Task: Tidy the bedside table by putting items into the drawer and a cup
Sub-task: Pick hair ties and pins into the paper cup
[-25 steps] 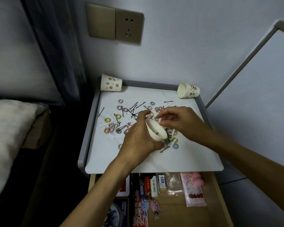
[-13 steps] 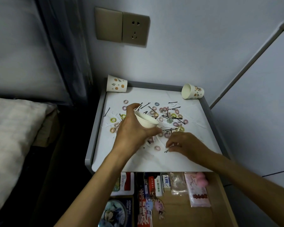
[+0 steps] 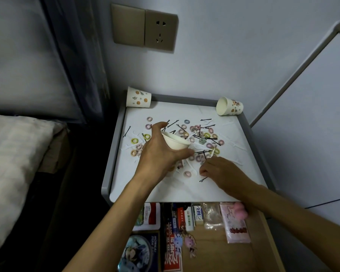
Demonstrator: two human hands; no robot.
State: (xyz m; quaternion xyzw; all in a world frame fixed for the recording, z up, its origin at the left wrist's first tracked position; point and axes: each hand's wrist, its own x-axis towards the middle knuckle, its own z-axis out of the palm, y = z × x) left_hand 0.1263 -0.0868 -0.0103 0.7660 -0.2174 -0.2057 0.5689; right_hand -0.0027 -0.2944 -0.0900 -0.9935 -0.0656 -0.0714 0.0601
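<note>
My left hand (image 3: 159, 155) grips a white paper cup (image 3: 176, 142), tilted with its mouth toward the back right, above the white top of the bedside table (image 3: 186, 190). Small coloured hair ties (image 3: 201, 141) and black hairpins (image 3: 206, 138) lie scattered over the middle of the table. My right hand (image 3: 222, 171) rests low near the table's front, its fingers curled and its fingertips pinching the end of a black hairpin (image 3: 203, 179) that lies on the surface. The drawer (image 3: 210, 250) below stands open.
Two patterned paper cups lie on their sides at the back, one at the left corner (image 3: 138, 97), one at the right corner (image 3: 229, 106). The drawer holds books, small boxes, a pink packet (image 3: 236, 225) and keychains. A bed (image 3: 12, 154) lies left, and a wall socket (image 3: 161, 30) is above.
A second ago my right hand was at the cup's mouth; it dropped to the table's front and now stays by a hairpin. My left hand holds the cup almost unmoved since half a second ago.
</note>
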